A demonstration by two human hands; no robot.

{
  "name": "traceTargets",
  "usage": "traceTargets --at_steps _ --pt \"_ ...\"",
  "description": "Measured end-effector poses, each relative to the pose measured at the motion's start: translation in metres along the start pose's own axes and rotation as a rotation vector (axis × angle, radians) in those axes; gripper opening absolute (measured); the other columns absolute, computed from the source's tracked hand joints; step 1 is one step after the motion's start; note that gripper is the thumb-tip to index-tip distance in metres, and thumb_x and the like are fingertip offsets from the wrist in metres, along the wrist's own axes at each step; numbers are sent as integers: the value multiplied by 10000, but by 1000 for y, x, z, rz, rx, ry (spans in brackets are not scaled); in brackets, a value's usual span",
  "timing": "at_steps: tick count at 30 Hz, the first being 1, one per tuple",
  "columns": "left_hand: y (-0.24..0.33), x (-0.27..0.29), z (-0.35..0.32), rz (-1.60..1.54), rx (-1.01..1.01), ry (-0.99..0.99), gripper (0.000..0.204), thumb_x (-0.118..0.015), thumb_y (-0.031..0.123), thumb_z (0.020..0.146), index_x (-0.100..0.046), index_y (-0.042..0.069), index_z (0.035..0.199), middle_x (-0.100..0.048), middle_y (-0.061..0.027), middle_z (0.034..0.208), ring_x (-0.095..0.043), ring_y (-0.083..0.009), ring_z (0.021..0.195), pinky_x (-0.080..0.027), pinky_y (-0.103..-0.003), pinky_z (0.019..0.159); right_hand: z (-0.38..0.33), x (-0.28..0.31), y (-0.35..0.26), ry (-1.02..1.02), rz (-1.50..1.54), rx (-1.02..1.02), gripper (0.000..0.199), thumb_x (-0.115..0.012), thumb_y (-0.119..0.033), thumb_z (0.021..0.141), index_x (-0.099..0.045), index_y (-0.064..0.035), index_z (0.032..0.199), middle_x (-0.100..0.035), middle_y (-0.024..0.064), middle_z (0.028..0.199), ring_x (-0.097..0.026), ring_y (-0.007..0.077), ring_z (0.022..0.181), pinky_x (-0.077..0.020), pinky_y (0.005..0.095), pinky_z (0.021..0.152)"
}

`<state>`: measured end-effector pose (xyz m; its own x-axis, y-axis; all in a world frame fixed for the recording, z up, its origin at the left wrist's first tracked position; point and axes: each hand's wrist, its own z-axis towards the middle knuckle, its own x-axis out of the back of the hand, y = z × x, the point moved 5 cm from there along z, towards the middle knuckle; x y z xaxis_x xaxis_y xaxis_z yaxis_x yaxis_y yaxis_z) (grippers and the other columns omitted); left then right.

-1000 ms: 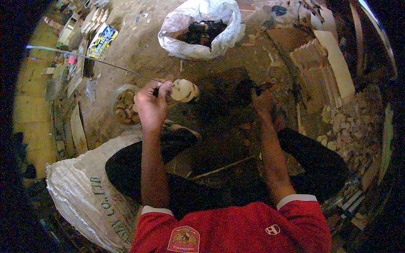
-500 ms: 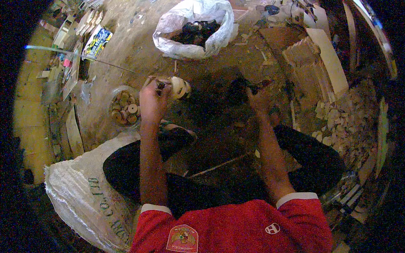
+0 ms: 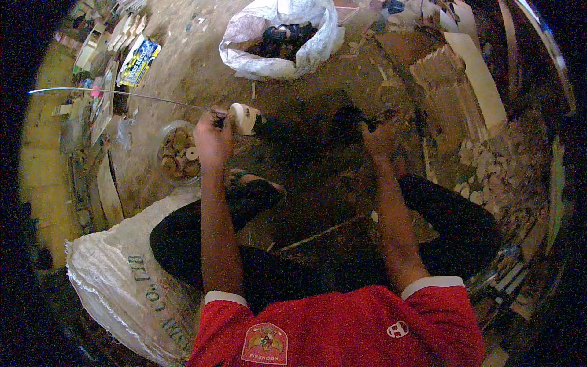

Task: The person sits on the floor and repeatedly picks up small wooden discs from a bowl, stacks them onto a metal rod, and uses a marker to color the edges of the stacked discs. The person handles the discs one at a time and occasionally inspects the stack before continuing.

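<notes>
My left hand (image 3: 214, 137) is closed around a long thin rod (image 3: 122, 92) that reaches out to the left and catches the light. Just right of its fingers sits a short stack of cream and dark round pieces (image 3: 243, 118); whether the rod runs through them I cannot tell. Beside that wrist stands a clear round tub (image 3: 164, 131) holding round discs (image 3: 180, 153), one pale with a hole in its middle. My right hand (image 3: 380, 139) is closed at the edge of a dark patch in front of me. Something dark (image 3: 351, 117) shows at its fingertips, too dim to name.
A white woven sack (image 3: 244, 64) with dark pieces inside stands open ahead. Another white sack (image 3: 110, 263) lies by my left knee. Torn cardboard (image 3: 449, 92) and a heap of pale chips (image 3: 483, 171) are on the right. A blue and yellow packet (image 3: 139, 64) lies far left.
My left hand has shifted slightly left with the stack of round pieces. The rod now shows brightly, reaching farther up at its left end. My right hand has hardly moved.
</notes>
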<state>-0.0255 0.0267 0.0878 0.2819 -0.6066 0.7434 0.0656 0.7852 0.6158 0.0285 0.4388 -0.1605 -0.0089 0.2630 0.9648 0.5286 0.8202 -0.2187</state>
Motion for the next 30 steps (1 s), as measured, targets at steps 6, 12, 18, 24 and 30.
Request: traceTargets --at_steps 6,12,18,24,30 --pt "0 0 -1 102 -41 -8 160 -794 164 882 -712 33 926 -736 -133 851 -704 -268 728 -547 -379 695 -23 23 -46 250 331 80 764 -722 -629 851 -645 2 1275 -660 252 1262 -630 430 1161 -497 502 1009" --pt "-8 -4 2 84 -93 16 142 -798 147 872 -721 39 923 -741 -130 856 -715 -267 749 -551 -375 708 -57 -22 -103 -343 832 -64 626 -823 -454 835 -643 6 1219 -712 173 1183 -671 367 1085 -510 436 978" --pt "-10 -3 1 93 -43 -24 142 -799 135 862 -719 26 905 -744 -145 861 -731 -272 766 -559 -390 719 -60 3 -94 -20 870 29 553 -834 -416 834 -669 -1 1158 -736 145 1104 -695 334 1006 -525 433 945" --pt "14 2 -3 97 -72 -48 174 -791 170 868 -717 16 902 -747 -168 853 -736 -330 743 -566 -425 699 -76 68 -142 -368 1458 43 541 -837 -398 843 -656 -1 1163 -721 142 1133 -679 324 1055 -512 430 970" --pt "21 -2 1 82 -80 -19 233 -793 226 873 -720 5 886 -747 -187 855 -734 -376 765 -574 -446 715 -98 110 -155 158 907 234 511 -809 -349 893 -623 5 1212 -705 137 1160 -664 305 1060 -501 422 982"
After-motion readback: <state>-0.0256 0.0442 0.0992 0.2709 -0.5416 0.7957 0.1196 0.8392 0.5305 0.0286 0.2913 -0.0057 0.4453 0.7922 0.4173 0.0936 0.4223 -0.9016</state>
